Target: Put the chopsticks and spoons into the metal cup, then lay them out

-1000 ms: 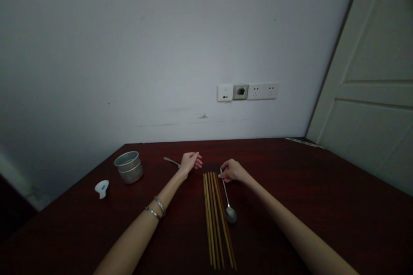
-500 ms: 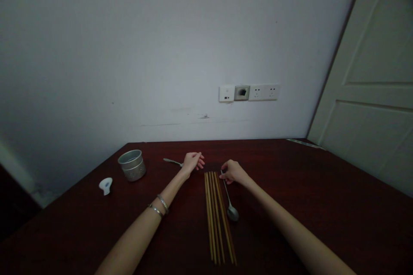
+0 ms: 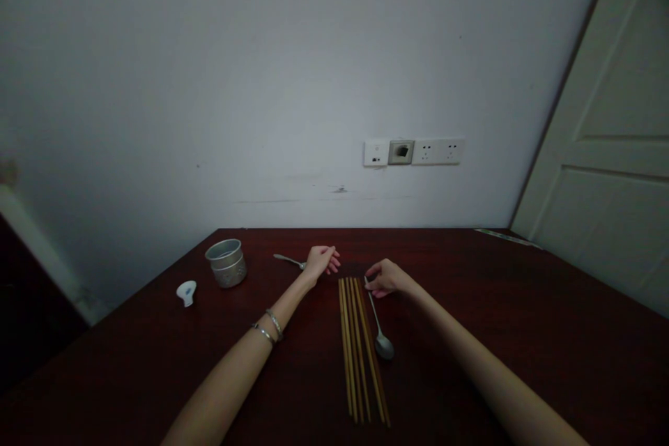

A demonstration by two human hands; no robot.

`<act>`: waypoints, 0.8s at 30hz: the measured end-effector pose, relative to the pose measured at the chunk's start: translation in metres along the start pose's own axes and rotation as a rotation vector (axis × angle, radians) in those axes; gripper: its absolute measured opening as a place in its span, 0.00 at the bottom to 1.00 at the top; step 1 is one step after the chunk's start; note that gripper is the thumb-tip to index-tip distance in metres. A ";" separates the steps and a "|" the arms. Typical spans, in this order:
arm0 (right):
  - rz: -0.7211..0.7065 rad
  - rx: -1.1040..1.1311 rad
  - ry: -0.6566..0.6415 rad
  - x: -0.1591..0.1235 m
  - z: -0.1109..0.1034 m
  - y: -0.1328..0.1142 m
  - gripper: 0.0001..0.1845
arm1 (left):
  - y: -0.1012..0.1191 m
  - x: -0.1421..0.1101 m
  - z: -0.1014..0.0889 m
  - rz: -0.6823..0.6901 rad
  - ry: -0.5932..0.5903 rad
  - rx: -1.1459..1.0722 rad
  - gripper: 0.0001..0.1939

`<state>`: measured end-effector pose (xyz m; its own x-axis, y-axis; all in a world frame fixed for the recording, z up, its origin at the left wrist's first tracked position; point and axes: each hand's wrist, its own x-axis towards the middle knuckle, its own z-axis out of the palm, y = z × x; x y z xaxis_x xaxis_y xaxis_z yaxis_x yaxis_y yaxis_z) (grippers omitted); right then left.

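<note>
My right hand [image 3: 387,279] pinches the handle tip of a long metal spoon [image 3: 384,346], whose bowl points toward me. Just left of that spoon, several wooden chopsticks [image 3: 352,341] lie side by side, running away from me. Beyond their far ends and to the left is my left hand [image 3: 321,262], fingers loosely apart with nothing visible in them. Partly covered by this hand is a thin metal utensil [image 3: 288,259]; its far end is hidden, so I cannot tell its kind.
At the left of the dark red table [image 3: 449,258] stands a metal cup [image 3: 228,265]. A short white ceramic spoon [image 3: 187,291] lies beside it. Behind the table rises a wall with sockets [image 3: 437,151], and a pale door [image 3: 611,153] is on the right.
The whole view has shifted slightly, so everything appears a little farther right. Both hands keep about the same places relative to the chopsticks, and the right still pinches the long spoon.
</note>
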<state>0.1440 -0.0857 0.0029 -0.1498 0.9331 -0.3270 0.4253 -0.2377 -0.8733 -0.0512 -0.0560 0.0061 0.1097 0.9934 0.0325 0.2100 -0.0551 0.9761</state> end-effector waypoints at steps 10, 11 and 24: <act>-0.008 0.058 -0.055 0.003 -0.001 0.005 0.24 | -0.002 0.001 0.002 -0.002 -0.016 -0.009 0.15; -0.007 0.061 -0.058 0.005 -0.001 0.005 0.25 | -0.002 0.001 0.002 -0.002 -0.017 -0.016 0.14; -0.358 0.175 0.533 0.031 -0.045 0.052 0.10 | 0.061 -0.010 -0.019 0.152 -0.087 -0.028 0.15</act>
<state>0.2017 -0.0566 -0.0360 0.2266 0.9576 0.1782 0.2730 0.1132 -0.9553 -0.0582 -0.0672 0.0690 0.2216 0.9614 0.1631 0.1572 -0.2003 0.9670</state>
